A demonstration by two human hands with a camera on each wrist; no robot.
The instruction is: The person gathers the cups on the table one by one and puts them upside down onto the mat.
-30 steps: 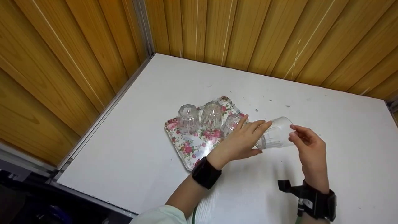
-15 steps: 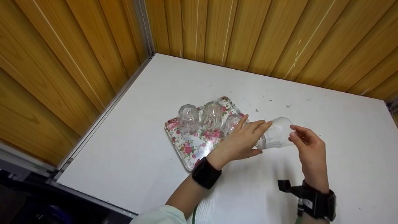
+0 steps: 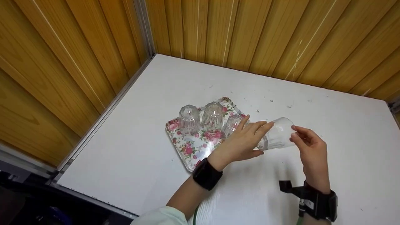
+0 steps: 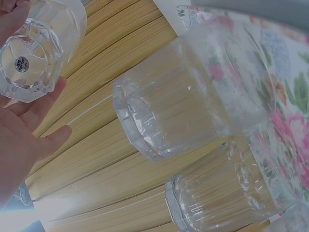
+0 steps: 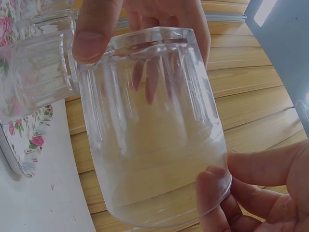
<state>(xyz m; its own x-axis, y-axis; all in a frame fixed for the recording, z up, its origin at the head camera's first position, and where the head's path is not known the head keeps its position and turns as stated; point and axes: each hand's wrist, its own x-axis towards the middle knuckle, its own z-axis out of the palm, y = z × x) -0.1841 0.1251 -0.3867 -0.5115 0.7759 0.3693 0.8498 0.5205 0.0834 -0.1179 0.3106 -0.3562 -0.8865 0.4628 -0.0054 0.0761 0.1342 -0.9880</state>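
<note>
A clear drinking glass [image 3: 281, 134] with a fluted lower part is held tipped on its side between both hands, to the right of the floral tray [image 3: 189, 159]. My left hand [image 3: 240, 142] holds its thick base, with the thumb [image 5: 94, 36] on one side and the other fingers behind the glass in the right wrist view. At the rim, my right hand [image 3: 312, 150] pinches the glass wall between thumb and fingers. Three similar glasses stand upside down on the tray: one at the left [image 3: 189, 120], one in the middle [image 3: 213, 117], one partly behind my left hand [image 3: 232, 123].
The tray lies on a white table [image 3: 125, 150], turned at an angle. Wood-panelled walls [image 3: 237, 34] close off the back and left sides of the table. A black band [image 3: 207, 173] is strapped on the left wrist, a camera mount [image 3: 318, 200] on the right.
</note>
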